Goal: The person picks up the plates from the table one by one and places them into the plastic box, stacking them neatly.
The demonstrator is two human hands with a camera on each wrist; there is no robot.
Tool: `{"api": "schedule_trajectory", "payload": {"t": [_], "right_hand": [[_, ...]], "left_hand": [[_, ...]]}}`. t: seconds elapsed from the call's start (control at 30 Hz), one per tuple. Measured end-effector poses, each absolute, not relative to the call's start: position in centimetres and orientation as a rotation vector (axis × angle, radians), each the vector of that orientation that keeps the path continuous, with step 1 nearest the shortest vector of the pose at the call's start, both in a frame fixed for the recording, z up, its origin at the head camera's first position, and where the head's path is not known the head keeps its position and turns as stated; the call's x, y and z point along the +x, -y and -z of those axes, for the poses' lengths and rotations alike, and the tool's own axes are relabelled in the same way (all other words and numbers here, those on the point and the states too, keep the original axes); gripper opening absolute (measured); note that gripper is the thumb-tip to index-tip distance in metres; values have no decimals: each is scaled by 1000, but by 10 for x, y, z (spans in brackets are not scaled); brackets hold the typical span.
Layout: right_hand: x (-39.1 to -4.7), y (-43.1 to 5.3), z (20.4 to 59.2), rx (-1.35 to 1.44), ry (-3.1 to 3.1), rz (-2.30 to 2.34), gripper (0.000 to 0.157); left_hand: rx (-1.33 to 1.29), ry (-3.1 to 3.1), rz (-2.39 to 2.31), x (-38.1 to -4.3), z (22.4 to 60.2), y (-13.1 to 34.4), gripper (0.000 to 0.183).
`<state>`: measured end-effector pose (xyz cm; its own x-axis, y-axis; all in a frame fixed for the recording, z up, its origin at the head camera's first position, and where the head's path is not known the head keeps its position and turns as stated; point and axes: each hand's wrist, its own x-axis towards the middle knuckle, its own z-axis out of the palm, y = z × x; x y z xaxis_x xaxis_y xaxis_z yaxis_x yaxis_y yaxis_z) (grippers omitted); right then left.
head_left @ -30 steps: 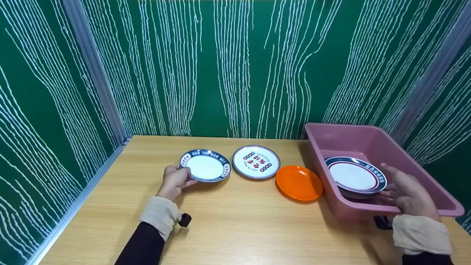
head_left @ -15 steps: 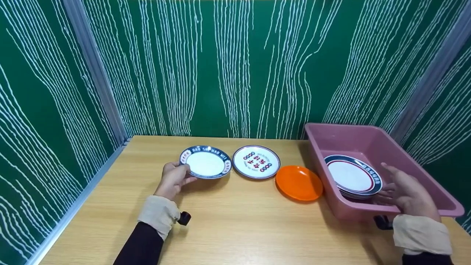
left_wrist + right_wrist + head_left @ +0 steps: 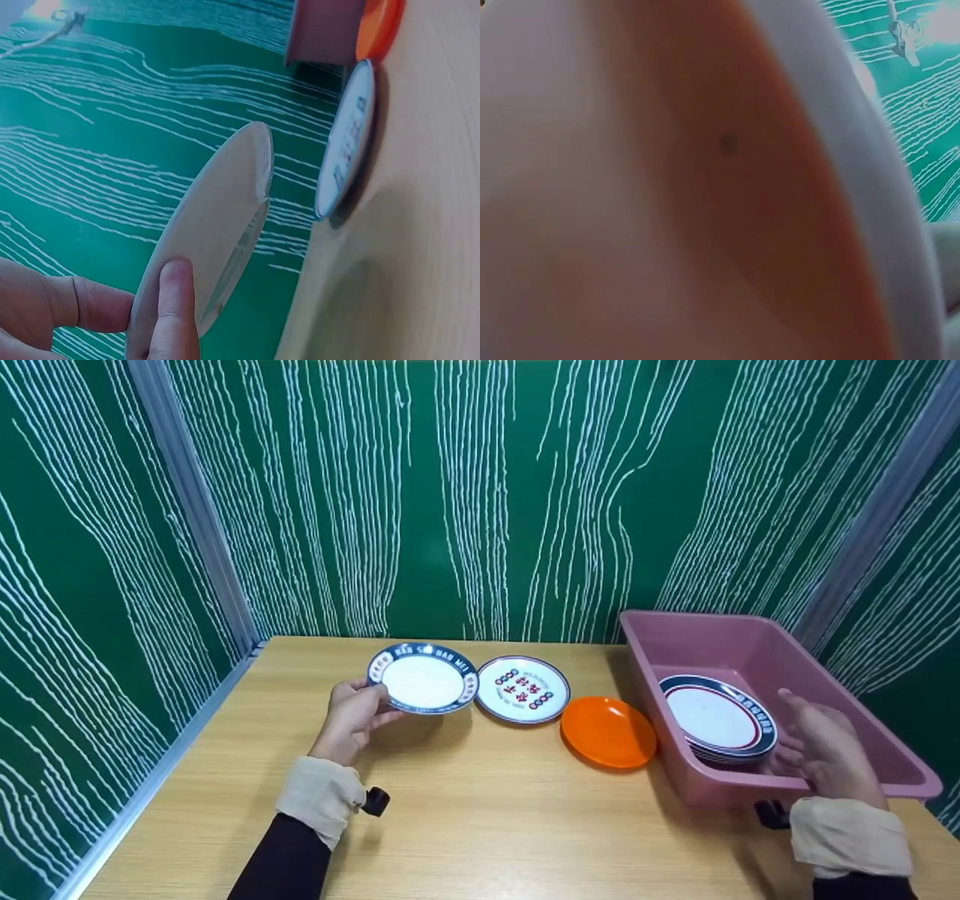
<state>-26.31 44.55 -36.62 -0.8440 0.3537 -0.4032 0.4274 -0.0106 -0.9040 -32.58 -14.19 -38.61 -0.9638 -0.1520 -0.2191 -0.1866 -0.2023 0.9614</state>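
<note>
My left hand (image 3: 351, 720) holds a white plate with a dark blue lettered rim (image 3: 424, 681) above the table, thumb on top and fingers under its left edge. In the left wrist view the plate (image 3: 206, 232) stands edge-on, pinched between thumb and finger. My right hand (image 3: 821, 746) reaches over the near side of a pink basin (image 3: 750, 634). Its fingers are relaxed beside a stack of white plates (image 3: 711, 718), the top one ringed in blue and red. The right wrist view is mostly a blurred close surface.
A white plate with red characters (image 3: 523, 690) lies on the table (image 3: 487, 825), right of the held plate. An orange plate (image 3: 609, 733) lies between it and the basin. Green walls with white streaks (image 3: 465, 495) close off the back and sides.
My left hand has raised the blue-rimmed plate up and away from me. The plate stack has shifted slightly left inside the basin. The right hand has hardly moved.
</note>
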Motion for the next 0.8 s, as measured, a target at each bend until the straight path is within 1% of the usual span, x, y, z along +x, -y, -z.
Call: {"api": "schedule_trajectory", "payload": {"t": [0.07,0.1,0.13,0.3,0.37,0.47,0.53,0.67,0.8], "right_hand": [[-263,-443,367,837,-2183,2047,94],[-263,-442,367,826,-2198,2052,99],[-264,-441,367,827,-2224,2051,98],[-269,-435,367,854,-2309,2101,87],[-269,-432,367,854,-2310,2152,70],[-267,-428,366,834,-2295,2237,40],[-266,-425,364,805,-2299,2272,28],[-266,-416,361,745,-2327,2315,26],[-266,-404,357,649,-2381,2332,19]], "left_hand": [[-390,-1971,-2387,-323,382,141,54],[-375,-1974,-2387,-321,380,140,53],[-361,-1975,-2388,-320,378,139,52],[-306,-1963,-2405,-313,369,133,50],[-286,-1957,-2411,-311,366,130,51],[-255,-1948,-2415,-307,362,126,54],[-243,-1944,-2415,-304,359,123,54],[-221,-1935,-2414,-297,354,118,50],[-180,-1917,-2424,-291,349,112,45]]}}
